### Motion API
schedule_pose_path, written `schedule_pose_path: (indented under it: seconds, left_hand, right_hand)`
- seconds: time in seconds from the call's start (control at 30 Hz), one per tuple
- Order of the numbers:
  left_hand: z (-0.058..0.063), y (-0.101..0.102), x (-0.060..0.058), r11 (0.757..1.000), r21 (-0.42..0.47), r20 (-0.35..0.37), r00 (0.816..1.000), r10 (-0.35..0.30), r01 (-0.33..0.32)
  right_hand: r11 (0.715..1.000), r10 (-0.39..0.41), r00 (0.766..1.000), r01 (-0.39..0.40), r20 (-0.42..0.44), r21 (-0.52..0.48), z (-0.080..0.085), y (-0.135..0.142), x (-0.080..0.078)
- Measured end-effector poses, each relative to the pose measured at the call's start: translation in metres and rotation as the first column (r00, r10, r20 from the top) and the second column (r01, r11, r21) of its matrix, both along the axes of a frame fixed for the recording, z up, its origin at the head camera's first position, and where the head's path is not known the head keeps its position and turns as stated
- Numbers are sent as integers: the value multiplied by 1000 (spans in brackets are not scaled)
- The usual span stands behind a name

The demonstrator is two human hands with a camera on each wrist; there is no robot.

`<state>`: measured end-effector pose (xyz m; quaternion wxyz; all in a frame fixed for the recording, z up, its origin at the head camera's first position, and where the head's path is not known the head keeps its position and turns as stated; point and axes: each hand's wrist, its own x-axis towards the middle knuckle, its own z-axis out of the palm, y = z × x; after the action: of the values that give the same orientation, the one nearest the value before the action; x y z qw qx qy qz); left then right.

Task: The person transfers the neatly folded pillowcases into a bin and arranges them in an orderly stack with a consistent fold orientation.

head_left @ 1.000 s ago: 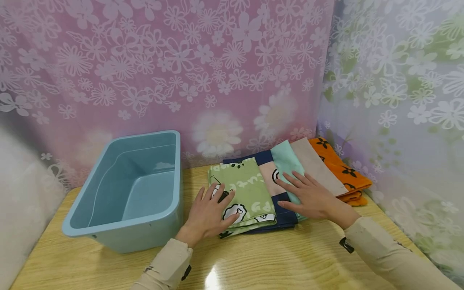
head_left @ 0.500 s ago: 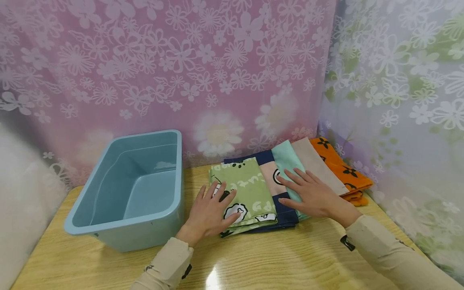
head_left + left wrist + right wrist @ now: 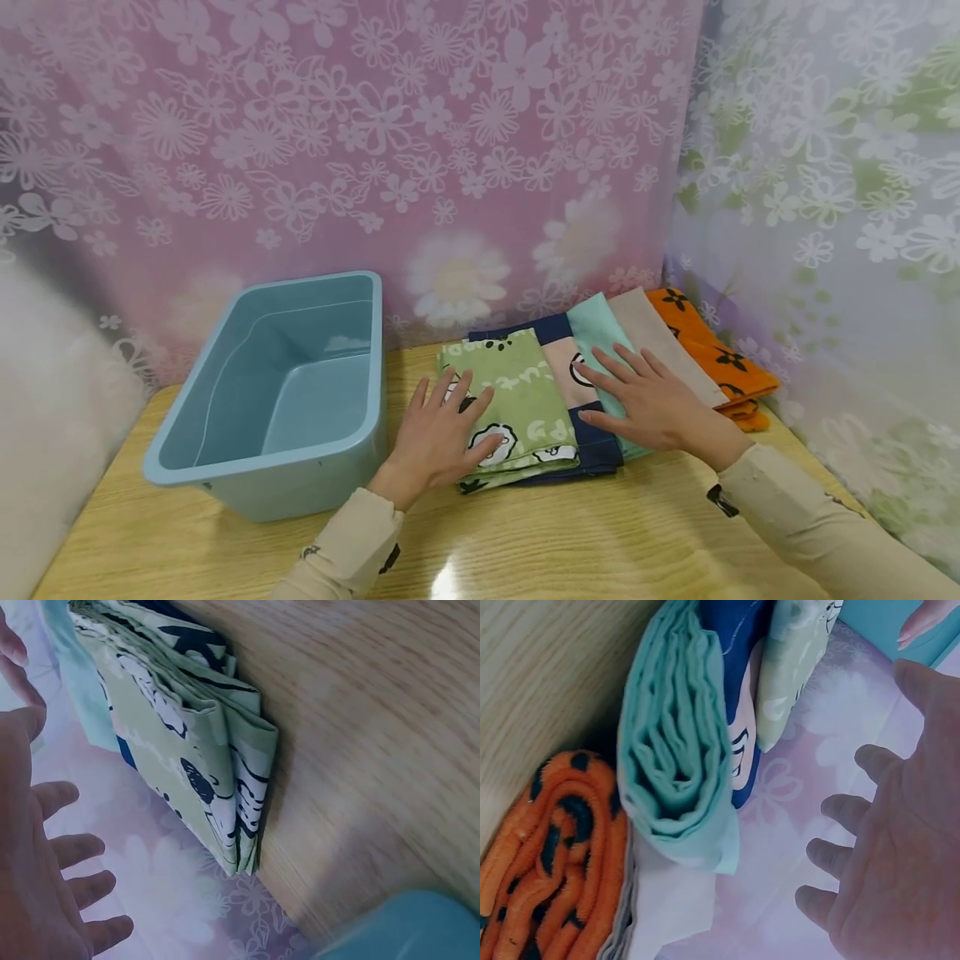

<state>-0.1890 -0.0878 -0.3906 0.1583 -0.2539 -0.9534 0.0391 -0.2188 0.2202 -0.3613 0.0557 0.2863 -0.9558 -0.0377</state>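
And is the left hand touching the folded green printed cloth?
Apart. In the left wrist view, floral curtain shows between the left hand and the folded green printed cloth.

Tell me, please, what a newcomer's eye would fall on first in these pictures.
Probably the blue tub, large at the left of the table. Next, the orange cloth, vivid at the far right. Then the left hand, spread above the green cloth, and the right hand, above the mint cloth.

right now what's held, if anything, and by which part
Nothing is held: left hand open above the green cloth, right hand open above the mint cloth.
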Motion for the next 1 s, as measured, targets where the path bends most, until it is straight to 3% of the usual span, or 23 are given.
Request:
schedule_pose_path:
  seconds: [0.23,0.5,0.67,0.83,1.0]
  left_hand:
    - [8,3,-4,987,126,106,991,84,-98]
    - [7,0,-14,911,365,237,965,109,-192]
    - [4,0,-18,829,488,357,929,96,-273]
    - [2,-1,-21,721,600,459,888,44,-346]
    - [3,-3,-26,607,669,553,833,-21,-429]
  right_hand:
    - [997,1,998,3,56,-74,8,-6,-4]
    - [974,-19,982,61,190,-218,10,-13,-14]
    - [922,19,960,91,278,-375,12,-16,-21]
    - [855,52,919,161,390,-494,12,-15,-28]
    - [805,72,883,223,464,-549,10,-15,-30]
